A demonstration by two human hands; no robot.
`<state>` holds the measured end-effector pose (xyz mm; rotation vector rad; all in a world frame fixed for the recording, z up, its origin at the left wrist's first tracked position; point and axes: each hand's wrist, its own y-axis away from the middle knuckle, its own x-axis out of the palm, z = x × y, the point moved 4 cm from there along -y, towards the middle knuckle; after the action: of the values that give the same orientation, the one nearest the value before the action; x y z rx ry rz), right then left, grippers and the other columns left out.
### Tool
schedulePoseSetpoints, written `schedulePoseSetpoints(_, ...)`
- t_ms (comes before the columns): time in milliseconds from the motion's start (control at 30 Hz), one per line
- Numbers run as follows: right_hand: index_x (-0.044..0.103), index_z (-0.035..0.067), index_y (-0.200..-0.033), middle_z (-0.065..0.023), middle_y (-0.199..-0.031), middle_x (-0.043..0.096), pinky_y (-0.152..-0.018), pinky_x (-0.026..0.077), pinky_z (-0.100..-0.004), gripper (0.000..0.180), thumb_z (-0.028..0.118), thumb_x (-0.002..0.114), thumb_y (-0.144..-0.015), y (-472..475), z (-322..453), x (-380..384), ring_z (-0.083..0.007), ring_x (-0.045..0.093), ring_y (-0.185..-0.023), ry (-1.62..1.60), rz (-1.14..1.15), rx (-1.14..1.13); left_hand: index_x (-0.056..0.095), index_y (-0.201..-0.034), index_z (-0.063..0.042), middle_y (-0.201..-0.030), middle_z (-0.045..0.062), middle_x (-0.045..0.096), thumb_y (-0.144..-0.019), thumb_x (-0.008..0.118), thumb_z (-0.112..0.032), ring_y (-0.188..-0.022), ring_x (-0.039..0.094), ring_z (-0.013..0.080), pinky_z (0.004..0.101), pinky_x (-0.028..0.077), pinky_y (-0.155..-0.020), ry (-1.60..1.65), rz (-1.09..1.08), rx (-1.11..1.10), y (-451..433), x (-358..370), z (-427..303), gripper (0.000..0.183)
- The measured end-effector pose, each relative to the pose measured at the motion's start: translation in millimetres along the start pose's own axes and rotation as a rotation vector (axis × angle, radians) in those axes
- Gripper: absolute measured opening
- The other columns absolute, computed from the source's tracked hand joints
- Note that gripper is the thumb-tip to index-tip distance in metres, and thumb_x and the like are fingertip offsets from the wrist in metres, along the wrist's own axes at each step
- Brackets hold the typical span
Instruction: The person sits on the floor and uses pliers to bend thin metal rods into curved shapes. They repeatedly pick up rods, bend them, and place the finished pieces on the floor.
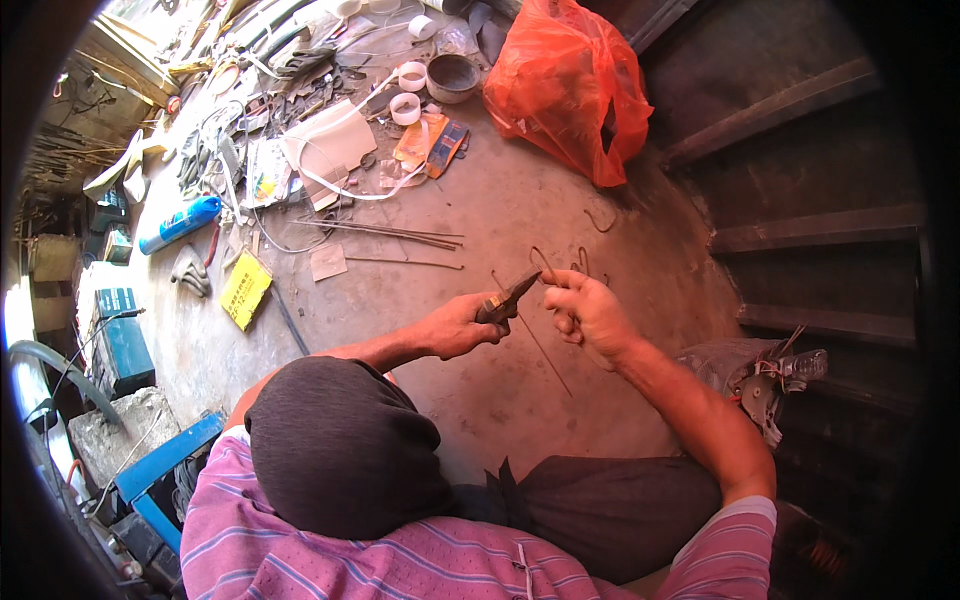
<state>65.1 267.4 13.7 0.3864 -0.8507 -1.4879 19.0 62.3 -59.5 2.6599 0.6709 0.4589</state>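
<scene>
My left hand (459,328) is closed around a pair of pliers (508,298), whose jaws point up and right towards my other hand. At the tip of the jaws, my right hand (594,311) pinches a thin metal wire bent into a hook (538,255) between thumb and fingers. Whether the jaws bite on the wire is too small to tell. A long thin wire (545,352) runs slantwise below the pliers, its upper part partly hidden behind them. Beyond my right hand are another bent wire (584,259), partly hidden, and a curved wire piece (600,225) on the concrete floor.
Several straight rods (390,232) lie on the floor ahead, left of centre. Farther off are a red plastic bag (570,90), a bowl (452,79), tape rolls (405,109) and cardboard (334,146). A yellow box (246,290) and blue can (180,225) lie left; ribbed dark panels (810,187) stand right.
</scene>
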Motion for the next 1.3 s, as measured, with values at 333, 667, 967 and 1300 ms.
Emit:
schedulePoseSetpoints(333, 0.054, 0.003, -0.139, -0.0068, -0.106, 0.067, -0.061, 0.047, -0.0219, 0.041, 0.004, 0.061, -0.099, -1.1, -3.7, -32.6, -0.0096, 0.061, -0.077, -0.081, -0.062, 0.016, 0.06, -0.125, -0.002, -0.097, 0.012, 0.067, -0.094, 0.064, -0.019, -0.092, 0.064, 0.0237, 0.0399, 0.052, -0.083, -0.368, -0.021, -0.154, 11.5, -7.9, 17.7, 0.036)
schedulePoseSetpoints(667, 0.049, 0.003, -0.148, -0.0032, -0.122, 0.068, -0.065, 0.05, -0.0231, 0.063, 0.001, 0.066, -0.087, -15.2, -17.3, -74.6, -0.0091, 0.062, -0.08, 0.082, -0.159, -0.015, 0.068, -0.114, -0.001, -0.098, 0.015, 0.07, -0.092, 0.067, -0.022, -0.095, 0.067, 0.0266, 0.041, 0.052, -0.086, -0.341, -0.071, -0.271, 12.5, -27.6, 76.9, 0.031)
schedulePoseSetpoints(967, 0.047, 0.004, -0.15, -0.0021, -0.121, 0.068, -0.062, 0.048, -0.0231, 0.065, -0.001, 0.063, -0.088, -23.8, -25.8, -139.5, -0.0085, 0.061, -0.082, 0.144, -0.356, -0.037, 0.065, -0.125, 0.0, -0.105, 0.007, 0.069, -0.094, 0.065, -0.018, -0.101, 0.063, 0.0182, 0.0353, 0.05, -0.091, -0.265, -0.057, -0.343, 14.0, -38.2, 107.6, 0.036)
schedulePoseSetpoints(1300, 0.05, -0.001, -0.148, -0.0032, -0.12, 0.07, -0.058, 0.047, -0.0217, 0.064, -0.001, 0.06, -0.086, -18.4, -40.2, -179.3, -0.0091, 0.064, -0.08, 0.229, -0.491, 0.002, 0.066, -0.121, -0.001, -0.102, 0.009, 0.07, -0.09, 0.066, -0.02, -0.098, 0.065, 0.0197, 0.0342, 0.051, -0.089, -0.168, -0.157, -0.308, 18.5, -39.0, 90.5, 0.037)
